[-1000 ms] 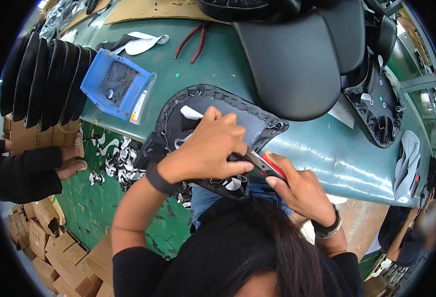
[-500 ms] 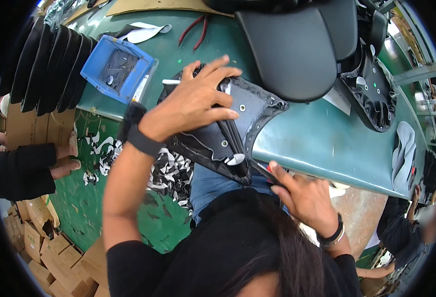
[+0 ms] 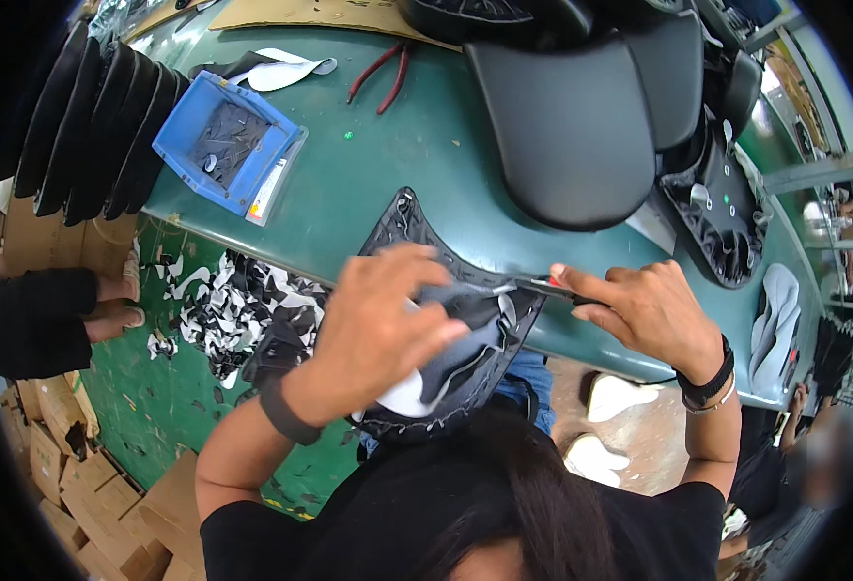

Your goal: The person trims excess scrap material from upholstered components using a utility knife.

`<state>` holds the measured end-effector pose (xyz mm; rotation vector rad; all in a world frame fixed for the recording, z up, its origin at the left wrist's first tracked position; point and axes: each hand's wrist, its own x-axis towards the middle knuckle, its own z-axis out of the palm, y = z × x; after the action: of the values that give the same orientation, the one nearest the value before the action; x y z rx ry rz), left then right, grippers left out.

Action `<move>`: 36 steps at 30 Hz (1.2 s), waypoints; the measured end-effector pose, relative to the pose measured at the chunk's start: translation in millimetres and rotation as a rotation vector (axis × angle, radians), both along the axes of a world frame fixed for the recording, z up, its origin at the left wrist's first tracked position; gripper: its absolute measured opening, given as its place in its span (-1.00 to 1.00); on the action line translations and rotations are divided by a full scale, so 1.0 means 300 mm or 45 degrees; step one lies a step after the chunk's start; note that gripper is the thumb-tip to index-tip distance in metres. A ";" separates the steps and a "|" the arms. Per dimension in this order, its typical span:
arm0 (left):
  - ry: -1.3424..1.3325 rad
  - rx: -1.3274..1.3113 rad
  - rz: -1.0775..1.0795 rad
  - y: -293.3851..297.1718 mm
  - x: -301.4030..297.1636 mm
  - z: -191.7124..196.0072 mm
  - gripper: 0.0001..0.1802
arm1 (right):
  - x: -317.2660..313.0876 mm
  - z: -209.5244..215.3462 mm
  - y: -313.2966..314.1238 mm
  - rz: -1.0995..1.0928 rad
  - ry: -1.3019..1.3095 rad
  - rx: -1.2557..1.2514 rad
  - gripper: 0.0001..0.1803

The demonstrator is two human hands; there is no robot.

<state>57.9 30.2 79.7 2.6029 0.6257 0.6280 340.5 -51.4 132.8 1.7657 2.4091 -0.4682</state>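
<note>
A black upholstered seat panel [image 3: 460,363] lies tilted at the table's near edge and over my lap, its grey underside facing up. Its cover is gathered along the rim, and a pale flap of trim shows near my left hand. My left hand [image 3: 383,324], blurred by motion, is over the panel's left part with fingers spread. At the panel's right edge, my right hand [image 3: 644,315] grips a slim black knife-like tool [image 3: 554,287] with a red detail. The tool's tip meets the gathered rim; its exact kind is hard to make out.
A blue bin [image 3: 189,145] of dark pieces and red-handled pliers [image 3: 397,82] are on the green table [image 3: 387,145]. Finished black cushions [image 3: 572,136] stand at the far right, more stacked at left. Scraps [image 3: 242,320] litter the floor. Other people are at both sides.
The panel has turned and come nearer to me, with its pointed corner now facing away. My left hand moved down and nearer; my right hand moved up and right with the tool.
</note>
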 end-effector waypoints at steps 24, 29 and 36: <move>-0.773 -1.647 -0.063 0.109 0.148 -0.052 -0.58 | -0.155 -0.120 -0.275 -0.622 0.580 -0.116 -0.32; -0.310 -1.084 -0.046 0.198 0.148 0.061 -0.67 | -0.135 -0.114 -0.124 -0.543 0.229 0.045 -0.39; -0.424 -1.283 -0.207 0.176 0.167 -0.017 -0.82 | -0.060 -0.102 -0.008 -0.446 0.277 -0.020 -0.44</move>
<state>107.9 82.9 74.7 1.5491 0.4439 0.4911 322.4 -53.9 102.2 2.2454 2.2156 -0.7492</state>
